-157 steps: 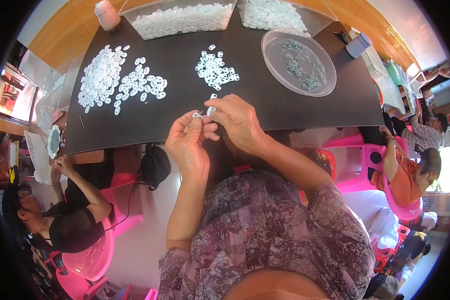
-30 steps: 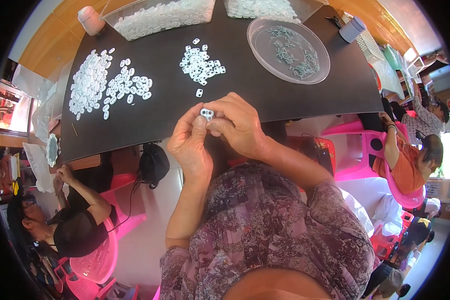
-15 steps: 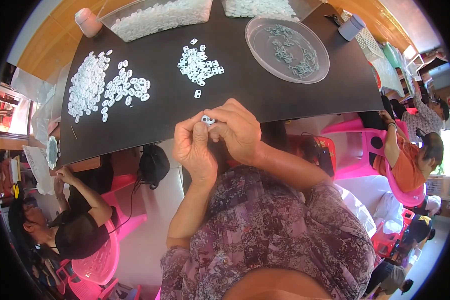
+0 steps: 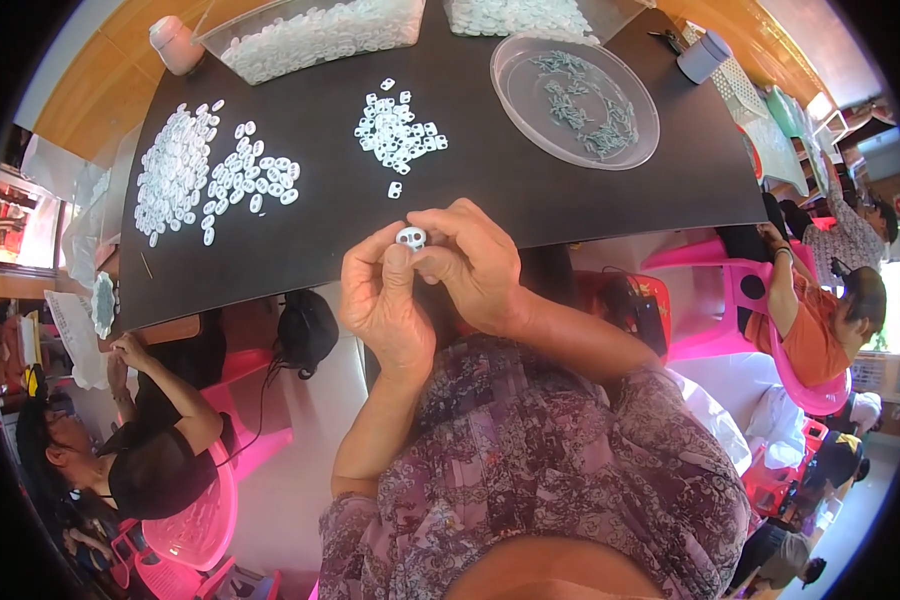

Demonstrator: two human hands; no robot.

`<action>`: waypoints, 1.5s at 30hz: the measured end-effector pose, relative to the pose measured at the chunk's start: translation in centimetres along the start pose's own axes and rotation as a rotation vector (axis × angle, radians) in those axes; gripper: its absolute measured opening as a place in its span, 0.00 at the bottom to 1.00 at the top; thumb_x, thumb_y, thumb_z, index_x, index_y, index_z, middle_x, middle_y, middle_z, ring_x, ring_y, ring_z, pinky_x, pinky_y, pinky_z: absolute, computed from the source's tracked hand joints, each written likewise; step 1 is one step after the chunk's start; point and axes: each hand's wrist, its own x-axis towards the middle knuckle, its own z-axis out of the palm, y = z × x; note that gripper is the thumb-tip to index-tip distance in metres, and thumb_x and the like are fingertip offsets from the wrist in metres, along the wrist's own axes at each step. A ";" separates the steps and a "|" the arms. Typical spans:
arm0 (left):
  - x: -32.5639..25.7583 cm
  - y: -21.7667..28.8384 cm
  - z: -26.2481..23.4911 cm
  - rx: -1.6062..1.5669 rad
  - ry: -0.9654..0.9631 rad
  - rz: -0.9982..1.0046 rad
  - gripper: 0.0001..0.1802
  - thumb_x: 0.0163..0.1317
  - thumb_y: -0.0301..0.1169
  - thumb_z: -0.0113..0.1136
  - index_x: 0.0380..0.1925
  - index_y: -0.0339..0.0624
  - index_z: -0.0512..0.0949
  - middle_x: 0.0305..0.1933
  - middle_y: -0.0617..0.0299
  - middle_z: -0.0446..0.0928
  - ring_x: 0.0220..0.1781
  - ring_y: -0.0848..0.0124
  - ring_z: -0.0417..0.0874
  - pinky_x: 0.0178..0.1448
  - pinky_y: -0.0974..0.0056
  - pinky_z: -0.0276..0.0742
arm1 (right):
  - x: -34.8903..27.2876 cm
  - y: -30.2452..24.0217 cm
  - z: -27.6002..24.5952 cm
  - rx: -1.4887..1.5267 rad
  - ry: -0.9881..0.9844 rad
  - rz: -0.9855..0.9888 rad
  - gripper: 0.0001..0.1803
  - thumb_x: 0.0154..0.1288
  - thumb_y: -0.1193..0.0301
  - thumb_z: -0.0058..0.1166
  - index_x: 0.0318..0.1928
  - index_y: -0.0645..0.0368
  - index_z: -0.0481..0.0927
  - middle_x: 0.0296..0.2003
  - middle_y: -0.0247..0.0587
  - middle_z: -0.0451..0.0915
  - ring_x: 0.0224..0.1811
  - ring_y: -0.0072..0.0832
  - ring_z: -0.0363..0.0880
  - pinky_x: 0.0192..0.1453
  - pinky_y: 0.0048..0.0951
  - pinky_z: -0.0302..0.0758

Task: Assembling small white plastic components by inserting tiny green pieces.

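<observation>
A small white plastic piece with two dark holes (image 4: 411,238) is held up in front of the table's near edge, between the fingertips of both hands. My left hand (image 4: 382,300) pinches it between thumb and fingers. My right hand (image 4: 478,268) meets it from the other side, its thumb and forefinger closed at the piece's right edge. Fingers hide the piece's lower part. Beyond the hands lies a heap of small white pieces with dark holes (image 4: 395,132), with one of them (image 4: 395,190) lying apart on the near side.
White oval pieces (image 4: 175,178) lie heaped at the table's left. A round clear tray (image 4: 507,118) with small grey-green pins (image 4: 610,135) stands right. Clear bins of white parts (image 4: 315,40), a pink-white bottle (image 4: 176,46) and a grey jar (image 4: 703,56) stand behind. People sit at both sides.
Both hands have shifted slightly left, carrying the white piece. It has turned, and more of its face with the two dark holes shows. The heaps and the tray have stayed put.
</observation>
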 end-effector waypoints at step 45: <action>7.3 -1.4 -1.7 1.217 -0.207 0.577 0.09 0.51 0.23 0.63 0.34 0.39 0.79 0.27 0.57 0.72 0.30 0.60 0.75 0.34 0.63 0.71 | 22.3 9.4 -10.1 -0.812 0.235 -0.417 0.10 0.54 0.67 0.51 0.30 0.59 0.81 0.26 0.49 0.79 0.31 0.46 0.79 0.35 0.43 0.73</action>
